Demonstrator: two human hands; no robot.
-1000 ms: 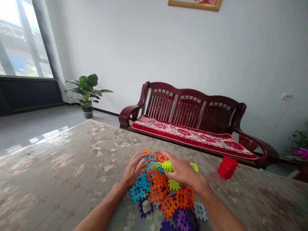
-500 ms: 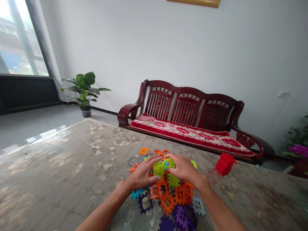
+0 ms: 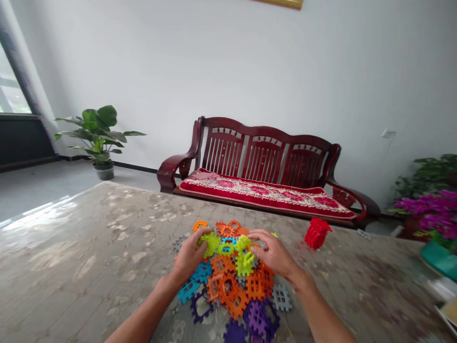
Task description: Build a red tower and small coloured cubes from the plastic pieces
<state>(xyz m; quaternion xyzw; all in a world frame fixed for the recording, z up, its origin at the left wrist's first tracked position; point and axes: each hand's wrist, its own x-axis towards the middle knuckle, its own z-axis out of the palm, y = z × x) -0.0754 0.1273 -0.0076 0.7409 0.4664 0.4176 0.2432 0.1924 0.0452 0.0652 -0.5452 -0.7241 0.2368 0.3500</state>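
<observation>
Forearms slanting inward from bottom edge. Left hand (image 3: pixel 191 253), lower centre of frame, thumb and fingers grasping lime stack (image 3: pixel 213 245). Right hand (image 3: pixel 274 257), just right, fingers curled at lime piece (image 3: pixel 243 244); cannot tell whether gripping.

Single view from the person's head, forward and down across the table (image 3: pixel 103 252) toward the bench (image 3: pixel 265 155).

txt: none legible | lbls, brands: none | nos., signs: none
</observation>
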